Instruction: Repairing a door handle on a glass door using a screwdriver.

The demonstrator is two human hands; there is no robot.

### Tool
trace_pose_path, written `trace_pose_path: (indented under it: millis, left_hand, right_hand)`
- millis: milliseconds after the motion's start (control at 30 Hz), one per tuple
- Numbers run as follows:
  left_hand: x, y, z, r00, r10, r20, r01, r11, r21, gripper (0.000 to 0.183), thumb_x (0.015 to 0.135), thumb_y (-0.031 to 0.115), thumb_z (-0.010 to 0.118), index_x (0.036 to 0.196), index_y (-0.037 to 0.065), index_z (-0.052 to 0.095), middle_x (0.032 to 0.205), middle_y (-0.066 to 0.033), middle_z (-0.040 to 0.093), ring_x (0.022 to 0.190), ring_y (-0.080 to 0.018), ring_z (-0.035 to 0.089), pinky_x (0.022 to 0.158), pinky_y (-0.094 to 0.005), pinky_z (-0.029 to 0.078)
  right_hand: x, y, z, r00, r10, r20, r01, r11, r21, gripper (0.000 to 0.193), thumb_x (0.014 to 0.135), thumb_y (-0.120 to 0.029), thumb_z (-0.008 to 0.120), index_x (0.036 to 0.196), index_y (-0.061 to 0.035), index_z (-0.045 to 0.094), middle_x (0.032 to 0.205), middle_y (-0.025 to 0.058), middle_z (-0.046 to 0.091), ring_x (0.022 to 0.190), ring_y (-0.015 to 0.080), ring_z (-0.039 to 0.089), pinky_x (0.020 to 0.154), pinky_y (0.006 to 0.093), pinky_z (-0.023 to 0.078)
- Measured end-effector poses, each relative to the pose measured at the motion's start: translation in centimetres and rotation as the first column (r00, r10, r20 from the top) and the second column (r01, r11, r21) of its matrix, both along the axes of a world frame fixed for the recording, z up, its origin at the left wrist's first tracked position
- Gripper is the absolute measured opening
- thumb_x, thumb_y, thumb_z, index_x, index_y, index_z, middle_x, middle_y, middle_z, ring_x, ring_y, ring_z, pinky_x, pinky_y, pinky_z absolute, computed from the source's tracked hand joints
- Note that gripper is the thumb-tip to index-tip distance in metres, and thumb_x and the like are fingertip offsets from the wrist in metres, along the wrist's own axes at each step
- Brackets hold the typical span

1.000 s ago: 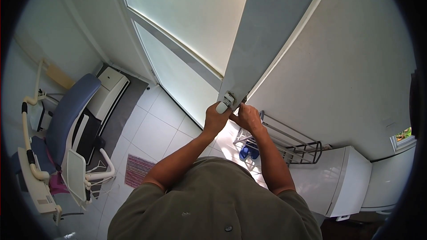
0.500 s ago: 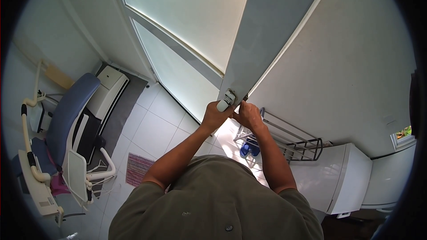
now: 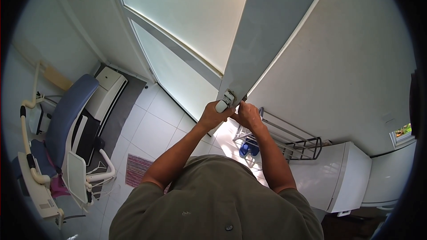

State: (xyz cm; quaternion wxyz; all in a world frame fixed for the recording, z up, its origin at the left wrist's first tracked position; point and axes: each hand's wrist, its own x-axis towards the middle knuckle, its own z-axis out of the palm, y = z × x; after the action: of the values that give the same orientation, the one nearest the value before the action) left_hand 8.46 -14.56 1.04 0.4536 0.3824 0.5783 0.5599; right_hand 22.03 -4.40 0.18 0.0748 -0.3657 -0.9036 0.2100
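Note:
A grey-framed door (image 3: 258, 49) with frosted panels stands ajar in front of me. On its face is a white lever handle (image 3: 221, 106) with a worn metal plate. My left hand (image 3: 211, 117) is closed around the handle, its thumb side toward the door's edge. At that edge, just below a small dark latch part (image 3: 244, 99), my right hand (image 3: 248, 115) has its fingers bent and drawn together. Its fingertips touch or nearly touch the left hand's; whatever they pinch is hidden.
Right of me, a metal rack (image 3: 289, 135) stands by the wall, blue slippers (image 3: 249, 148) beneath it, beside a white cabinet-like appliance (image 3: 329, 173). To the left are a blue padded chair (image 3: 73, 106) with cream arms and a striped mat (image 3: 138, 170) on white tiles (image 3: 153, 129).
Both hands stay at the door handle and edge with almost the same grip. The whole view has shifted very slightly.

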Motion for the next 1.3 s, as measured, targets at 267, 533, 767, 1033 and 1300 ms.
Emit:
trace_pose_path:
  millis: [267,533,767,1033,1300]
  left_hand:
    - [-0.6,-1.1,-0.5,0.998,-0.043,0.037,0.044,0.999,-0.024,0.013,0.077,0.011,0.065,0.082,0.000,0.059,0.066,-0.0058,0.057,0.057,-0.0128,0.052,0.056,-0.0240,0.044]
    - [-1.8,-3.5,-2.0,0.996,-0.019,-0.083,0.024,0.998,0.060,0.012,0.078,0.012,0.064,0.082,0.003,0.058,0.067,-0.0055,0.056,0.061,-0.0132,0.052,0.058,-0.0262,0.043]
    - [-4.3,-4.2,2.0,0.635,-0.255,-0.729,0.290,0.954,-0.081,0.019,0.075,0.020,0.069,0.076,0.005,0.058,0.065,-0.0054,0.056,0.056,-0.0163,0.051,0.056,-0.0294,0.041]
    - [-6.4,-1.7,6.2,0.129,-0.130,-0.983,0.421,0.905,-0.065,0.031,0.071,0.031,0.073,0.061,0.007,0.056,0.059,-0.0038,0.056,0.051,-0.0213,0.050,0.054,-0.0314,0.040]
    - [-7.7,0.9,6.9,-0.037,-0.126,-0.991,0.564,0.817,-0.125,0.035,0.069,0.036,0.073,0.055,0.007,0.057,0.053,-0.0031,0.055,0.047,-0.0218,0.049,0.052,-0.0304,0.039]
  right_hand:
    - [0.0,0.1,0.0,1.000,-0.009,0.004,0.009,0.999,-0.037,0.041,0.074,-0.034,0.068,0.103,-0.0087,0.053,0.068,0.0136,0.063,0.058,0.0311,0.062,0.057,0.0381,0.049]
    - [-0.2,-0.2,0.0,0.999,-0.031,-0.028,0.030,0.999,-0.044,0.039,0.074,-0.035,0.067,0.099,-0.0084,0.053,0.067,0.0134,0.063,0.058,0.0318,0.062,0.058,0.0385,0.049]
    - [-0.2,-0.1,0.1,0.999,-0.036,-0.016,0.034,0.995,-0.098,0.041,0.074,-0.033,0.067,0.102,-0.0081,0.051,0.070,0.0134,0.063,0.061,0.0330,0.062,0.059,0.0394,0.048]
    - [-0.3,-0.9,1.4,0.997,-0.072,-0.006,0.072,0.995,-0.068,0.042,0.073,-0.032,0.067,0.105,-0.0102,0.049,0.075,0.0127,0.063,0.067,0.0334,0.062,0.062,0.0399,0.048]
    - [-0.4,-1.0,1.2,0.996,-0.085,0.011,0.086,0.992,-0.087,0.042,0.073,-0.034,0.066,0.105,-0.0126,0.049,0.077,0.0113,0.063,0.070,0.0331,0.063,0.063,0.0400,0.048]
